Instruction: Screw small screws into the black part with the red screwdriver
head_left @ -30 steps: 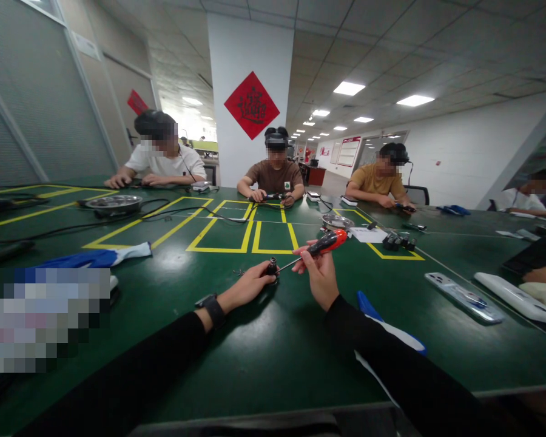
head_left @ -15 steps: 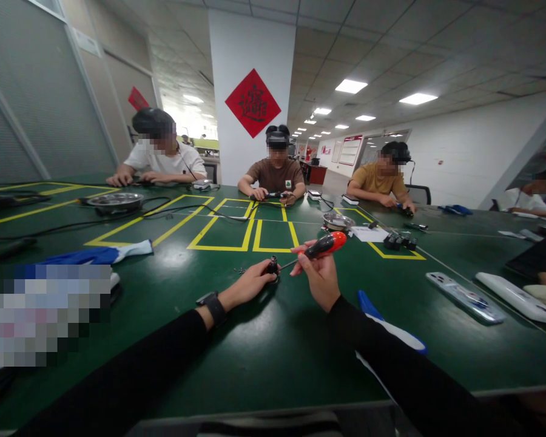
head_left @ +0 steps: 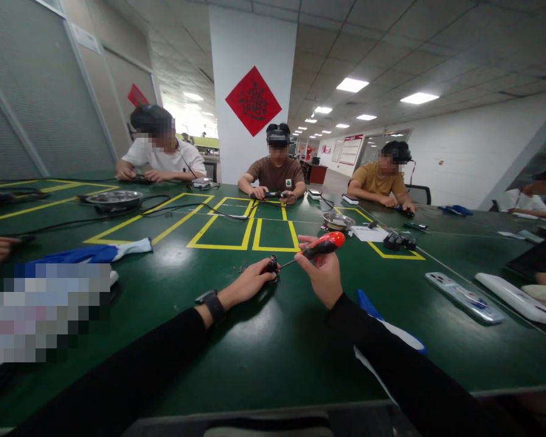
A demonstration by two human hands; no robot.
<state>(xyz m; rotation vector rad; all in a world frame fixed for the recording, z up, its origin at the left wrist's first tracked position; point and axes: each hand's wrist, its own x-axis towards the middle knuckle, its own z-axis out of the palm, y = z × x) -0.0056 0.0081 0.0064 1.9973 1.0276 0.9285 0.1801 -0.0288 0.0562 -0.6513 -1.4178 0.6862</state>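
My left hand (head_left: pixel 253 280) has its fingers closed round a small dark part with a metallic top (head_left: pixel 273 263), held low over the green table (head_left: pixel 273 358). What kind of part it is I cannot make out. In my right hand (head_left: pixel 323 274) is a screwdriver (head_left: pixel 324 244) with a red and black handle. Its thin shaft points left, and the tip meets the side of the dark part; the exact contact is hidden. Some tiny metal pieces, perhaps screws (head_left: pixel 239 269), lie just beyond my left hand.
A blue and white glove (head_left: pixel 386 325) lies under my right forearm, another glove (head_left: pixel 134 247) to the left. Farther right are a phone (head_left: pixel 464 297), black blocks (head_left: pixel 399 241) and a metal bowl (head_left: pixel 338 221). Cables cross the far left. Several people sit around the table.
My hands and the screwdriver stay nearly in place; the right fingers have shifted slightly on the handle. Another person's hand has come in at the left edge.
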